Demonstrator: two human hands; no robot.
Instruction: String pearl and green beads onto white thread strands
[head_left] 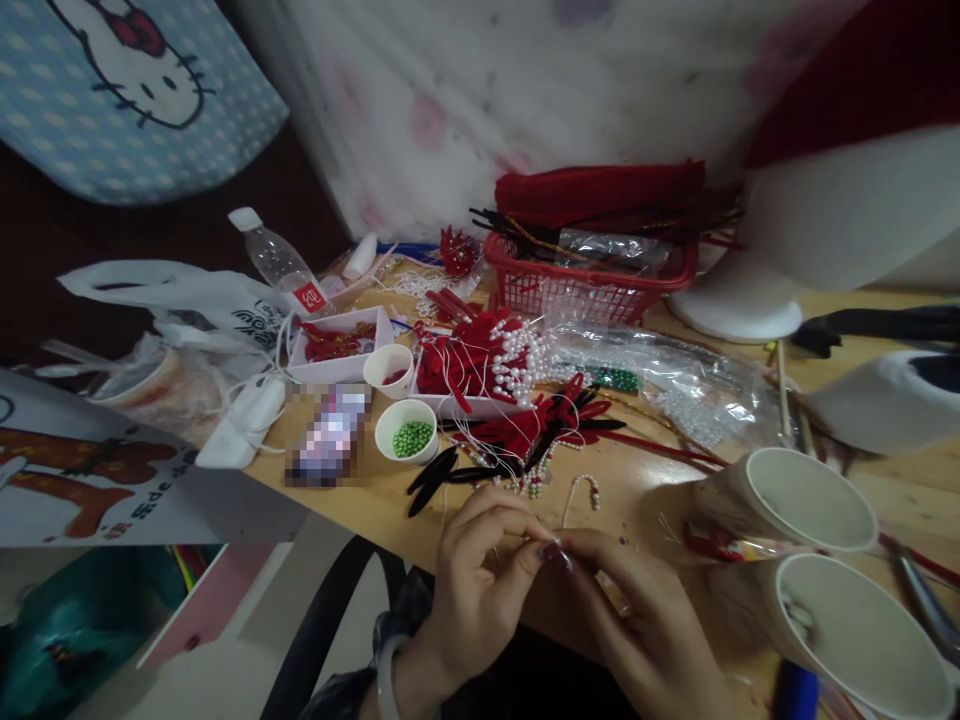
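Note:
My left hand (484, 575) and my right hand (637, 610) meet at the table's front edge, thumbs and forefingers pinched together. Between the fingertips is the near end of a thin beaded string (568, 497), which curls away over the wood and carries small white, red and green beads at its far end. Exactly what sits in the pinch is too small to make out. Just beyond lie red and black fuzzy stems (559, 425) with loose threads. A paper cup of green beads (411, 438) stands to the left of them.
A white box (480, 405) holds red pieces and pearl strands. Behind it stands a red basket (577, 285). Two large paper cups (814, 495) are close on the right. A phone (330, 440), a power strip (244, 420) and a plastic bottle (281, 262) are on the left.

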